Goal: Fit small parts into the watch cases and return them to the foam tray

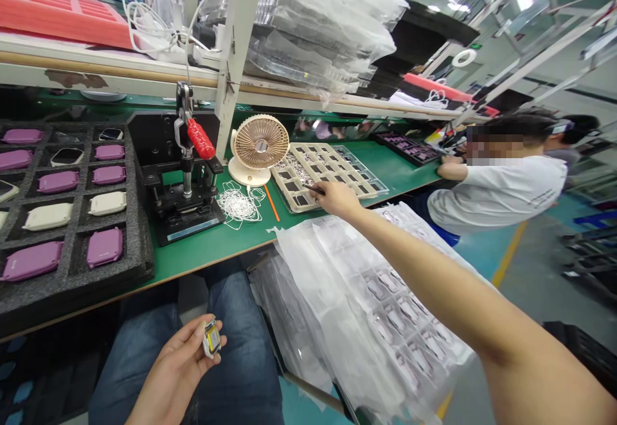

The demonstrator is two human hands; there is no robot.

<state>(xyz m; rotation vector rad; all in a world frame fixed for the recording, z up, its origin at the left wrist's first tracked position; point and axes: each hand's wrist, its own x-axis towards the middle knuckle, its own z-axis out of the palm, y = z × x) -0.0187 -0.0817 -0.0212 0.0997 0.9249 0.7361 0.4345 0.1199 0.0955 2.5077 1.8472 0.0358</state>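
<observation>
My left hand is low over my lap and holds a small electronic module with a yellow label between thumb and fingers. My right hand reaches out over the green workbench, its fingertips at the edge of a beige compartment tray. A thin dark item is pinched in those fingers, too small to name. The tray's cells hold dark pieces, and some silvery parts lie in a heap at its left side.
A black foam tray with purple and cream device cases lies at left. Beside it stand a black hand press with a red handle and a small fan. Stacked plastic bags sit below my arm, and a co-worker sits at right.
</observation>
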